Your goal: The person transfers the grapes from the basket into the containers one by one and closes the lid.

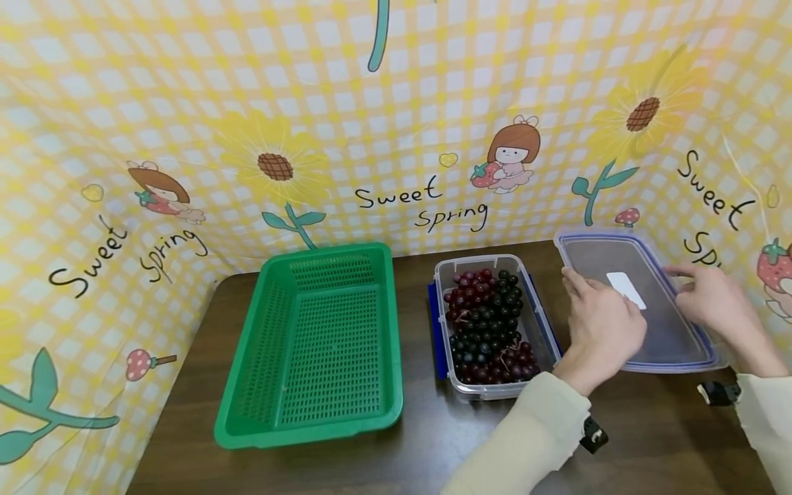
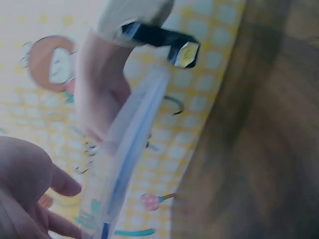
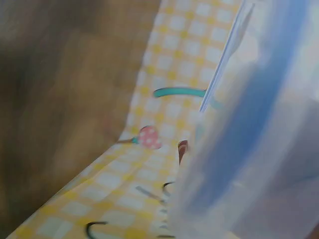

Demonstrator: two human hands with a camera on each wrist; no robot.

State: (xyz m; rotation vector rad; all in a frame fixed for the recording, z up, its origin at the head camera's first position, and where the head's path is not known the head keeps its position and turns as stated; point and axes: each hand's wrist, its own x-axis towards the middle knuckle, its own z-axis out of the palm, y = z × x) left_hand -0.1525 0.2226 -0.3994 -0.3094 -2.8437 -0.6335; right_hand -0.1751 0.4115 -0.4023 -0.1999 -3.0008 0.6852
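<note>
A clear rectangular lid (image 1: pixel 662 337) with a blue seal and a white label is on the right in the head view, seen nearly edge-on in the left wrist view and raised off the table. My left hand (image 1: pixel 603 323) holds its left edge; its fingertips are partly hidden. At the lid's right edge, my right hand (image 1: pixel 720 295) grips with the index finger stretched along the rim. Left of the lid stands an uncovered clear plastic container (image 1: pixel 489 394) with blue side clips. Red and dark grapes (image 1: pixel 489 323) lie in bunches inside it.
A green perforated basket (image 1: pixel 309 434) stands on the left of the dark wooden table (image 1: pixel 427 447), with nothing visible inside. Yellow checked cloth (image 1: pixel 346 124) with printed flowers hangs behind and at both sides. A black wrist strap (image 1: pixel 594 436) shows at my left sleeve.
</note>
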